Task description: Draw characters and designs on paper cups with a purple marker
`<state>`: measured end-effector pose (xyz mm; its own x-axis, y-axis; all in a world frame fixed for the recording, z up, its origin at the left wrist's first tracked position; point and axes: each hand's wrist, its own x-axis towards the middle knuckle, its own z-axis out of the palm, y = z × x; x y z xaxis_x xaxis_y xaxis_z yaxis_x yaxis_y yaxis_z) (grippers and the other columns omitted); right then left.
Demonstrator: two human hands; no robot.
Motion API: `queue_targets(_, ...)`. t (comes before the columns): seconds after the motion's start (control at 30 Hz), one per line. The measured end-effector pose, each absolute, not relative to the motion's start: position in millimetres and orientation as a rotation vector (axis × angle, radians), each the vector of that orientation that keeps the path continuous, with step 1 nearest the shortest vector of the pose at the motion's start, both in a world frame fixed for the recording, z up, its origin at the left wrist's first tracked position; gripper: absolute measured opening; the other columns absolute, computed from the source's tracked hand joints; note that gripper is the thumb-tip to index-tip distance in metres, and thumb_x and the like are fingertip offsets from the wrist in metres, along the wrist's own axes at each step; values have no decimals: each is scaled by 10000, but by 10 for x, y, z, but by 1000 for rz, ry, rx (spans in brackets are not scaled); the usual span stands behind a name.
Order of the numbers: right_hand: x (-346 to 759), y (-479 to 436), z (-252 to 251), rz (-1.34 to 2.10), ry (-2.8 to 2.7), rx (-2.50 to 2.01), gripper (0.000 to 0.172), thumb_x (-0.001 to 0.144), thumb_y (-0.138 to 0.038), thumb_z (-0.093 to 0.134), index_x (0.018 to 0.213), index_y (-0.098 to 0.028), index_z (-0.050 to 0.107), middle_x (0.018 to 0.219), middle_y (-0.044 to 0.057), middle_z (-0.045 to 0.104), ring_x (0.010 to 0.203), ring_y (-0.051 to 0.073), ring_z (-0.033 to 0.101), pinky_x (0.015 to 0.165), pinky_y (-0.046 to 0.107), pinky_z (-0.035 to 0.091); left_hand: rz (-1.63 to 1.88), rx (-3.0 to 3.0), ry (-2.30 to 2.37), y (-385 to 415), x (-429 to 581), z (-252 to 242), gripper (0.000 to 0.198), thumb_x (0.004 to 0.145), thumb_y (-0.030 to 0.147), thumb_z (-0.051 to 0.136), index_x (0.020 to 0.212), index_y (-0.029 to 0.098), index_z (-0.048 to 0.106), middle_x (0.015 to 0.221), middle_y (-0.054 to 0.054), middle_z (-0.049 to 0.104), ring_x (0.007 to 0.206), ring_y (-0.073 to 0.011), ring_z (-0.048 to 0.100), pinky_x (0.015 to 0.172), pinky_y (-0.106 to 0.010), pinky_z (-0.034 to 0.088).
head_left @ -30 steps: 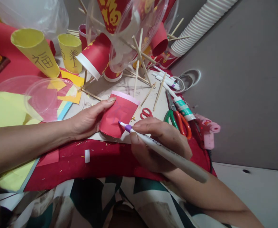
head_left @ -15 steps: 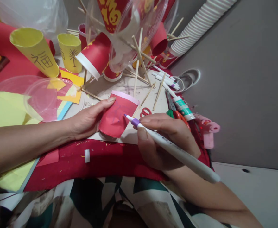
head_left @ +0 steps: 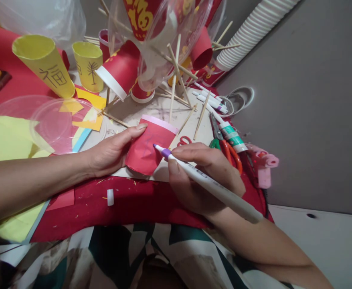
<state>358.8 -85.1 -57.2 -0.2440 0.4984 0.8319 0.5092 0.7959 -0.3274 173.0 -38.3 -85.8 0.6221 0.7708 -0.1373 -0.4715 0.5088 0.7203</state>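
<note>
My left hand (head_left: 112,152) grips a red paper cup (head_left: 142,158) with a pale pink rim, its thumb on the front near the top. Faint purple lines show on the cup's side. A white marker (head_left: 206,178) with a purple band and tip is pinched between the thumb and fingers of my right hand (head_left: 206,176). Its tip is at the cup's face, over or against the drawn lines; whether it touches I cannot tell. A small white cap (head_left: 110,197) lies on the red cloth in front of the cup.
Red-handled scissors (head_left: 231,154), a glue bottle (head_left: 233,136) and a pink glue gun (head_left: 264,162) lie at the right. Behind stand wooden sticks (head_left: 180,76), red cups (head_left: 120,68) and clear plastic discs. Yellow paper tubes (head_left: 48,66) and clear lids (head_left: 60,126) are at the left.
My right hand and the marker have shifted slightly left, bringing the tip further across the cup's face. The left hand and the cup stay nearly still.
</note>
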Motion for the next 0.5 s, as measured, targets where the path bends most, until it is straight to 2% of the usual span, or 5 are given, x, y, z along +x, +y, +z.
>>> queue_targets(0.1, 3595, -862, -560, 15, -1875, -788, 270, 879, -61, 639, 1030, -285, 636, 799, -4, 734, 674, 174, 753, 590, 297, 665, 787, 690, 484, -385, 1731, -863, 366, 936, 488, 714, 1048, 148, 789, 1073, -97, 833, 1175, -305, 751, 1043, -400, 601)
queue_targets(0.33, 3651, -847, -526, -12, -1929, -742, 227, 862, -77, 666, 1016, -238, 620, 808, 18, 747, 688, 165, 767, 603, 259, 668, 815, 673, 482, -390, 1739, -863, 337, 926, 457, 739, 1091, 164, 771, 1129, -82, 823, 1201, -292, 739, 1084, -400, 582)
queue_targets(0.5, 3656, -852, -545, -11, -1921, -772, 224, 869, -90, 656, 1021, -251, 624, 823, 16, 755, 707, 169, 774, 616, 270, 676, 802, 673, 503, -399, 1736, -852, 308, 964, 440, 688, 1067, 163, 774, 1085, -72, 826, 1076, -261, 774, 1036, -395, 605)
